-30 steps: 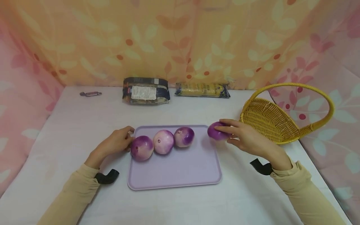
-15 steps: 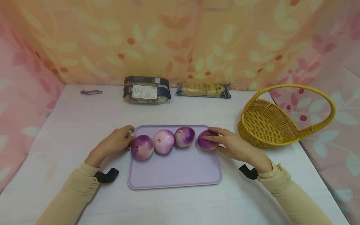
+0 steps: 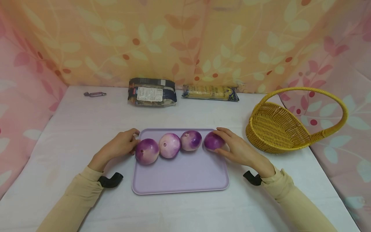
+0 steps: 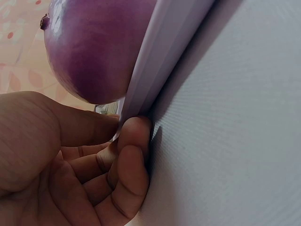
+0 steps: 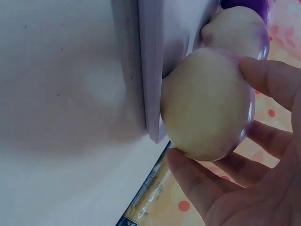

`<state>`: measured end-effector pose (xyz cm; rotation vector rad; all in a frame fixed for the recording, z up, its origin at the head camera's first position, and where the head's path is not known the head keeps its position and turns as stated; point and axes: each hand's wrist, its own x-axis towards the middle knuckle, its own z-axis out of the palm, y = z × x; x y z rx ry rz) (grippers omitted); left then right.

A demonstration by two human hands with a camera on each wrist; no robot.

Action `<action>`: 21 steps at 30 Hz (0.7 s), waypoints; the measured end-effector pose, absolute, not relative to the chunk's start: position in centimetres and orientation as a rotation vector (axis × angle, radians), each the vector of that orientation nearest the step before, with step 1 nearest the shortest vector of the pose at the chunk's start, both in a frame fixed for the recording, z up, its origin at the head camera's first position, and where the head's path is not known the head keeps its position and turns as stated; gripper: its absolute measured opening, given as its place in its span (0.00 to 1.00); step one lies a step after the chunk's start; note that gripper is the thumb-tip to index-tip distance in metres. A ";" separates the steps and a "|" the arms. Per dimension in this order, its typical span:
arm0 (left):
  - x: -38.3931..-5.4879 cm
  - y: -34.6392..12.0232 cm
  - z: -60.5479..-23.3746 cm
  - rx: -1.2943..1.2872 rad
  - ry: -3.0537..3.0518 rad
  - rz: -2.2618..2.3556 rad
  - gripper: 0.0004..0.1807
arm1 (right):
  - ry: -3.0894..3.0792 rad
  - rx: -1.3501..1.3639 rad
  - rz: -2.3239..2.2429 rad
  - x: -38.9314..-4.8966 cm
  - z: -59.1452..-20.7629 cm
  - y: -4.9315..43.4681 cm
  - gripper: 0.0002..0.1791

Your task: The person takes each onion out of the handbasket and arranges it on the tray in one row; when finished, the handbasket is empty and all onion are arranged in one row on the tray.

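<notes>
My left hand (image 3: 120,145) pinches the left rim of a lilac tray (image 3: 179,178), thumb above and curled fingers below, as the left wrist view shows. Close by that thumb sits a purple-and-white onion (image 3: 147,151). Two more onions, a paler one (image 3: 169,145) and a smaller one (image 3: 191,140), continue the row along the tray's back. At the tray's back right corner my right hand (image 3: 242,150) has its thumb and spread fingers around a deep purple onion (image 3: 213,141). Its pale underside (image 5: 207,106) faces the right wrist camera, with fingertips at its sides.
A yellow wicker basket (image 3: 278,129) with a tall handle stands right of the tray, close to my right hand. Along the back lie a dark food packet (image 3: 152,92), a yellow pasta packet (image 3: 210,92) and a small wrapped item (image 3: 95,94). Patterned curtains border the white table.
My right hand has brought the deep purple onion leftward from beside the basket onto the tray, and its fingers have spread somewhat. The left hand stays at the tray's rim.
</notes>
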<state>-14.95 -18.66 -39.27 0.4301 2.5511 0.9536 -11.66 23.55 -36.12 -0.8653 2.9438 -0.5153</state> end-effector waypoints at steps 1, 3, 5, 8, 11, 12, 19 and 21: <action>-14.9 -18.7 -39.3 0.429 2.550 0.955 0.20 | 2.941 -0.851 -0.517 -11.7 -36.2 23.6 0.36; -14.9 -18.7 -39.3 0.426 2.548 0.959 0.19 | 2.931 -0.833 -0.517 -11.9 -36.3 23.5 0.37; -14.9 -18.8 -39.4 0.425 2.548 0.962 0.19 | 2.919 -0.827 -0.522 -12.0 -36.3 23.5 0.37; -14.9 -18.8 -39.4 0.425 2.550 0.965 0.19 | 2.906 -0.834 -0.528 -12.2 -36.3 23.2 0.37; -14.9 -18.8 -39.4 0.428 2.551 0.968 0.19 | 2.901 -0.844 -0.535 -12.3 -36.2 22.9 0.37; -14.9 -18.8 -39.4 0.430 2.550 0.969 0.19 | 2.899 -0.844 -0.540 -12.3 -36.2 22.8 0.38; -14.9 -18.7 -39.3 0.431 2.551 0.964 0.19 | 2.895 -0.855 -0.543 -12.4 -36.2 22.4 0.39; -14.9 -18.7 -39.3 0.430 2.551 0.960 0.19 | 2.893 -0.863 -0.540 -12.4 -36.2 22.3 0.39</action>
